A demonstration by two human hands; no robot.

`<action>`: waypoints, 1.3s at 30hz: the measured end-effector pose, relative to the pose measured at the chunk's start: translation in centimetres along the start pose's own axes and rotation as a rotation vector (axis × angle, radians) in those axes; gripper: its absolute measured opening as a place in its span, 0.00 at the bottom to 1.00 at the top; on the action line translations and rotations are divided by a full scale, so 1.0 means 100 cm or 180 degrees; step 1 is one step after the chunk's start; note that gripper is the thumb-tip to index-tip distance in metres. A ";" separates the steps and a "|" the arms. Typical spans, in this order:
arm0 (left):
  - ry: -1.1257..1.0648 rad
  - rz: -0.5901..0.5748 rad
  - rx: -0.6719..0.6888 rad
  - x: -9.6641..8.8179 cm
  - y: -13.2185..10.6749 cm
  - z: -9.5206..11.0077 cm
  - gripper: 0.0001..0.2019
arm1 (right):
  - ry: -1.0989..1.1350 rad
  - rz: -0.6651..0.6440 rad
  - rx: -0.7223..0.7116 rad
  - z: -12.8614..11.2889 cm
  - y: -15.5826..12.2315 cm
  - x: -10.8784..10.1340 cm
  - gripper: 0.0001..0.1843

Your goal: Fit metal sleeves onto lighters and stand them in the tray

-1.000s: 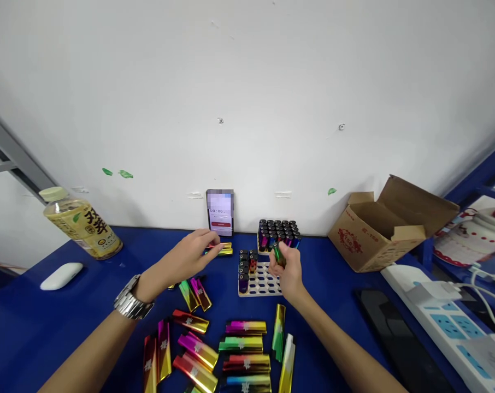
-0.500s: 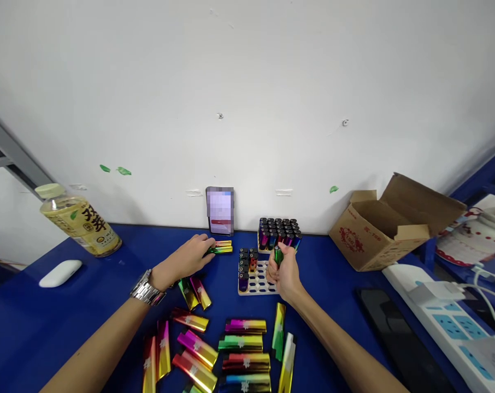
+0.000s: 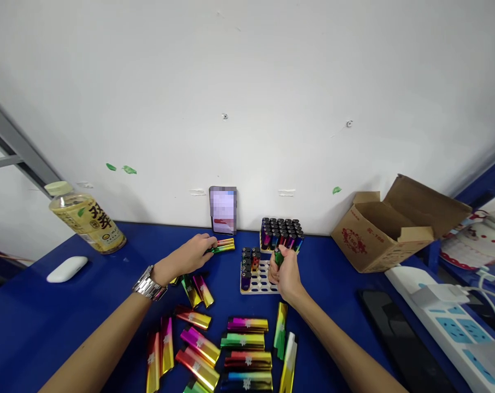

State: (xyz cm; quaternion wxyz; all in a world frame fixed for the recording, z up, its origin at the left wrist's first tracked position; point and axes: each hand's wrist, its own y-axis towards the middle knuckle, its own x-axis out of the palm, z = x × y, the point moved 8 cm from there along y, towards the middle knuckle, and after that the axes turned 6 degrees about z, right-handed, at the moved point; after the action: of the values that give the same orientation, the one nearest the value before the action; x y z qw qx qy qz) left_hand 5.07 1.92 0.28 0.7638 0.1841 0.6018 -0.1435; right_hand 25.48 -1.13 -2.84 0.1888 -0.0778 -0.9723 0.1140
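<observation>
My left hand (image 3: 189, 257) pinches a shiny green-and-gold metal sleeve (image 3: 223, 246) that lies on the blue table, just in front of a propped phone (image 3: 223, 210). My right hand (image 3: 285, 272) is closed round a green lighter (image 3: 278, 256), held upright over a white perforated tray (image 3: 259, 279). That tray has several dark-capped lighters (image 3: 248, 263) standing at its left side. Behind it a second tray (image 3: 281, 233) is packed full of lighters. Several more iridescent sleeves (image 3: 243, 340) lie scattered near the table's front edge.
A tea bottle (image 3: 88, 218) lies tilted at the back left, a white mouse (image 3: 67, 268) in front of it. An open cardboard box (image 3: 390, 225) stands at the right. A white power strip (image 3: 448, 319) and a dark slab (image 3: 395, 338) lie at the right.
My left hand has drawn back slightly and lowered the sleeve onto the table. My right hand has kept the green lighter over the white tray with little movement.
</observation>
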 end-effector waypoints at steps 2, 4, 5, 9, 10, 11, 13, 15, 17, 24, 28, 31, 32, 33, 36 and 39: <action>-0.0049 -0.0047 -0.0004 -0.002 0.001 0.000 0.10 | -0.0030 0.0018 -0.0003 0.001 0.001 -0.001 0.27; -0.0099 -0.0120 -0.0006 -0.007 0.001 0.001 0.09 | -0.0063 0.0041 -0.0012 0.003 0.003 -0.002 0.29; -0.0125 -0.0160 -0.0002 -0.010 0.001 0.003 0.08 | -0.0088 0.0033 -0.0039 0.005 0.004 -0.003 0.30; -0.0332 -0.0436 0.0043 -0.021 -0.005 0.012 0.10 | -0.0179 -0.0334 -0.0617 -0.003 0.003 0.003 0.29; -0.0418 -0.0542 0.0038 -0.022 -0.008 0.015 0.11 | -0.0217 -0.0452 -0.0851 -0.009 0.000 0.006 0.27; -0.0495 -0.0652 0.0011 -0.023 -0.010 0.018 0.11 | -0.0295 -0.0542 -0.1092 -0.015 -0.003 0.008 0.25; -0.0599 -0.0870 -0.0120 -0.021 -0.014 0.019 0.10 | -0.0629 -0.0593 -0.1564 -0.028 -0.009 0.009 0.22; -0.0641 -0.1048 -0.0281 -0.017 -0.016 0.018 0.10 | -0.1120 -0.0481 -0.2036 -0.041 -0.014 0.007 0.21; -0.0685 -0.1191 -0.0396 -0.010 -0.018 0.016 0.10 | -0.1495 -0.0328 -0.2420 -0.051 -0.019 0.004 0.21; -0.0704 -0.1286 -0.0448 0.007 -0.015 0.012 0.07 | -0.1647 -0.0554 -0.2495 -0.039 -0.022 -0.002 0.16; -0.0789 -0.1188 -0.0437 0.009 -0.012 0.009 0.07 | -0.1689 -0.0410 -0.2421 -0.035 -0.024 -0.003 0.09; -0.0860 -0.1104 -0.0432 0.007 -0.011 0.008 0.07 | -0.1789 -0.0301 -0.2792 -0.043 -0.031 -0.001 0.07; -0.0880 -0.1088 -0.0425 0.006 -0.010 0.008 0.07 | -0.1820 -0.0285 -0.2916 -0.045 -0.033 -0.001 0.07; -0.0896 -0.1077 -0.0415 0.006 -0.010 0.009 0.07 | -0.1843 -0.0273 -0.2999 -0.047 -0.035 0.000 0.06; -0.0921 -0.1070 -0.0382 0.003 -0.010 0.014 0.07 | -0.1901 -0.0286 -0.3034 -0.046 -0.035 0.000 0.05; -0.0902 -0.1035 -0.0349 -0.001 -0.009 0.017 0.09 | -0.2048 -0.0387 -0.3038 -0.042 -0.036 0.003 0.05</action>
State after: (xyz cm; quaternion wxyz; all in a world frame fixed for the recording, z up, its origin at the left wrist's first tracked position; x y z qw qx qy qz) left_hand 6.13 0.30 0.65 0.8164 0.0209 0.5171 -0.2563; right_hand 26.46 -3.72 1.91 -0.1660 -0.0597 -0.9272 -0.3303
